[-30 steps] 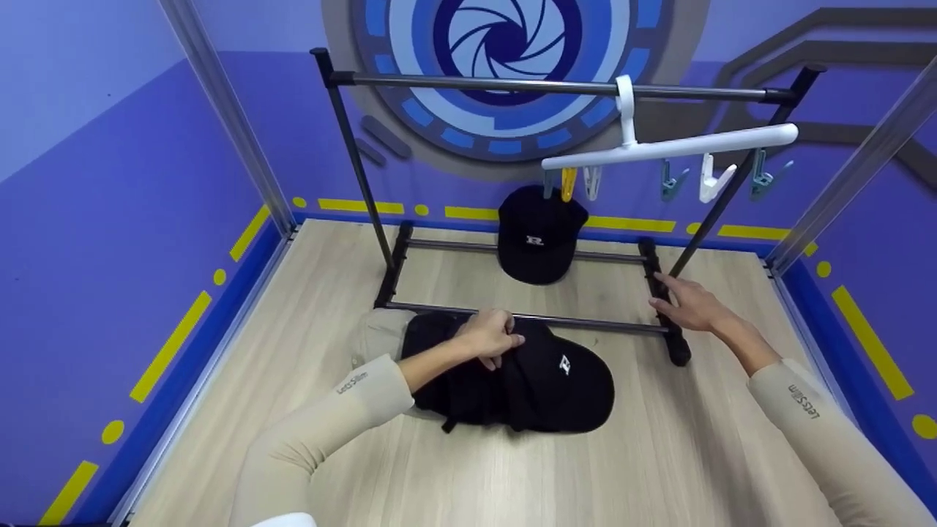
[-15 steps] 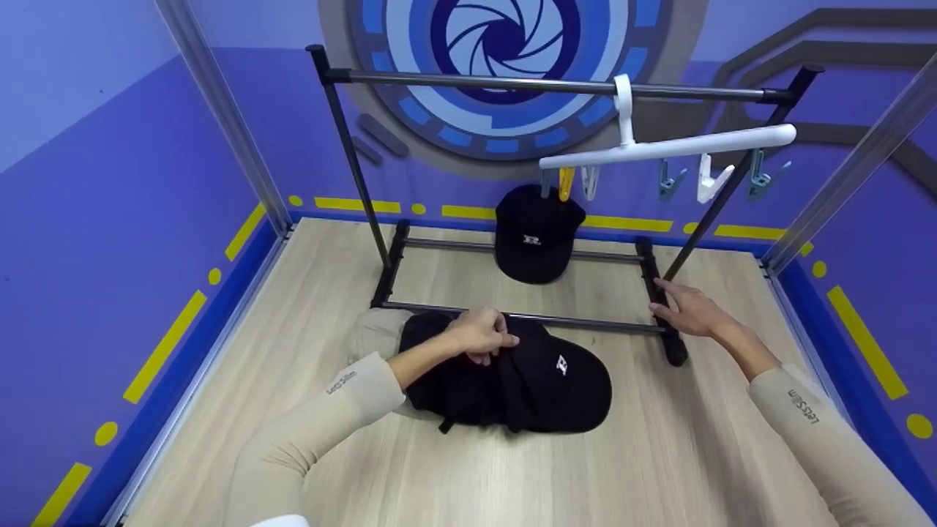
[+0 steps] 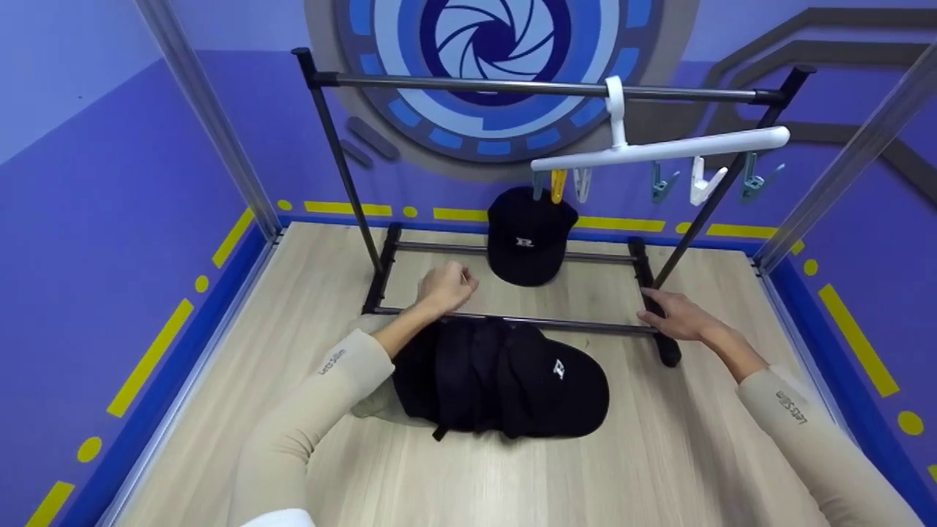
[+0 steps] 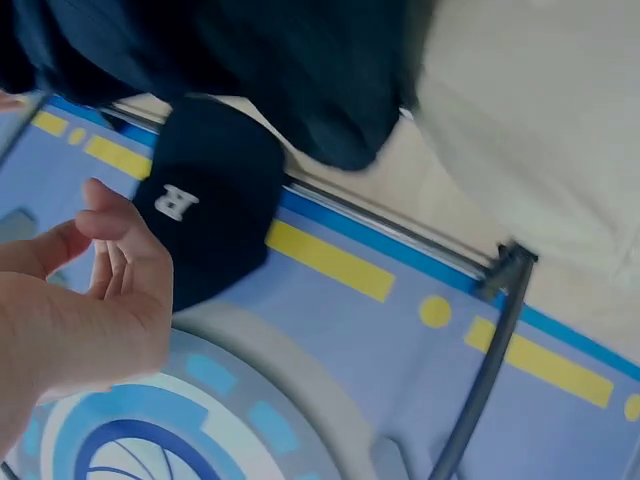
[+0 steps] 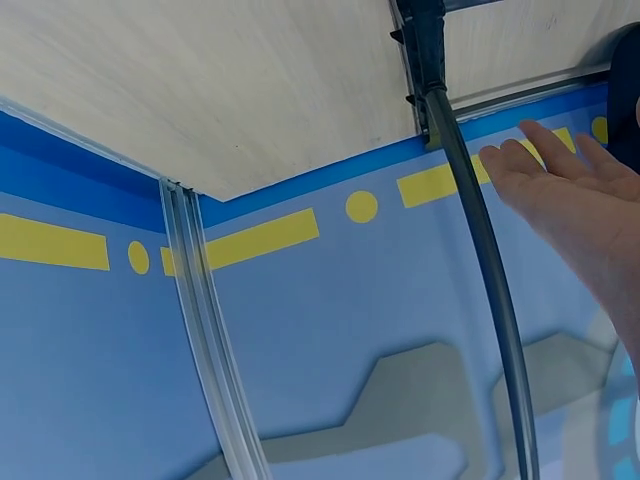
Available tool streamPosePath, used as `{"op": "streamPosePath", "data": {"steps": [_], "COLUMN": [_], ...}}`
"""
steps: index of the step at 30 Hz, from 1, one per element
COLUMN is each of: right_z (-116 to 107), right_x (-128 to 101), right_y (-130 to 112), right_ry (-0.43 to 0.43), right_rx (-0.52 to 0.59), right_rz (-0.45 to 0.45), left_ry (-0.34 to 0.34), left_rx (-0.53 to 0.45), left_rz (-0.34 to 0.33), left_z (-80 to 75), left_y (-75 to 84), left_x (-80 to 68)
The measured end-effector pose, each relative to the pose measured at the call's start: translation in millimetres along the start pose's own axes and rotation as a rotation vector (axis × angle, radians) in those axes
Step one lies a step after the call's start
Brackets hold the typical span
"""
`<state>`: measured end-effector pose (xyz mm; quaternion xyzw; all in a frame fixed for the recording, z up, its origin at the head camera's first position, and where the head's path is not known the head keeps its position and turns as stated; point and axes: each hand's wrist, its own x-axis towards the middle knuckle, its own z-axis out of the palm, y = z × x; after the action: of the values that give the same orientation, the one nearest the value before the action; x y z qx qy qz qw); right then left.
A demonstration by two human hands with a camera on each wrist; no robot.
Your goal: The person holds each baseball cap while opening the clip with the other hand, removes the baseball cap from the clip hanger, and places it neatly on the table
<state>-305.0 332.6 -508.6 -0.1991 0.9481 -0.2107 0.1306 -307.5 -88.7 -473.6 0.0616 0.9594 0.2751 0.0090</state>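
My left hand hovers above the rack's front lower bar, fingers loosely curled around nothing. In the left wrist view, the thumb and forefinger of that hand come near each other. Just below the forearm lies a row of nested black caps, with a white letter on the rightmost. A beige cap sticks out at the row's left end, partly covered by the arm. My right hand is at the rack's right foot, fingers relaxed and holding nothing.
A black rack carries a white hanger on its top bar. Another black cap is beneath the hanger's left end, where a yellow clip overlaps its crown. White and grey-green clips line the right end. Patterned walls enclose the table.
My left hand has left the row of black caps and moved up and left over the rack's front bar, holding nothing. The right hand stays by the rack's foot. The view has shifted slightly.
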Motion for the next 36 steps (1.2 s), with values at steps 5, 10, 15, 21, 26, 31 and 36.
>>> {"op": "streamPosePath", "data": {"steps": [5,10,15,21,26,31,36], "right_z": [2.4,5.4,9.4,10.4,12.4,10.9,9.8], "right_x": [3.2,0.5,-1.9,0.2,1.2,5.1,4.1], "right_y": [2.9,6.5,3.9,-2.2,-6.0,-10.5,-9.8], "right_ry": [0.004,0.01,0.042,0.076,0.077,0.077,0.066], "right_rx": [0.01,0.004,-0.014,-0.017,-0.003,0.004,0.017], "right_rz": [-0.03,-0.017,-0.031,-0.053,-0.056,-0.072,-0.062], "left_ry": [0.07,-0.031,-0.111,-0.119,-0.077,-0.104,-0.143], "left_rx": [0.075,0.094,0.088,0.072,-0.007,-0.116,-0.117], "left_rz": [0.036,0.057,0.041,0.075,0.127,0.115,0.112], "left_z": [-1.0,-1.8,-4.1,-0.6,7.0,12.5,20.9], "left_y": [-6.0,-9.2,-7.3,12.6,29.3,37.0,46.2], "left_x": [34.4,72.4,106.7,134.1,143.3,153.2,157.8]}}
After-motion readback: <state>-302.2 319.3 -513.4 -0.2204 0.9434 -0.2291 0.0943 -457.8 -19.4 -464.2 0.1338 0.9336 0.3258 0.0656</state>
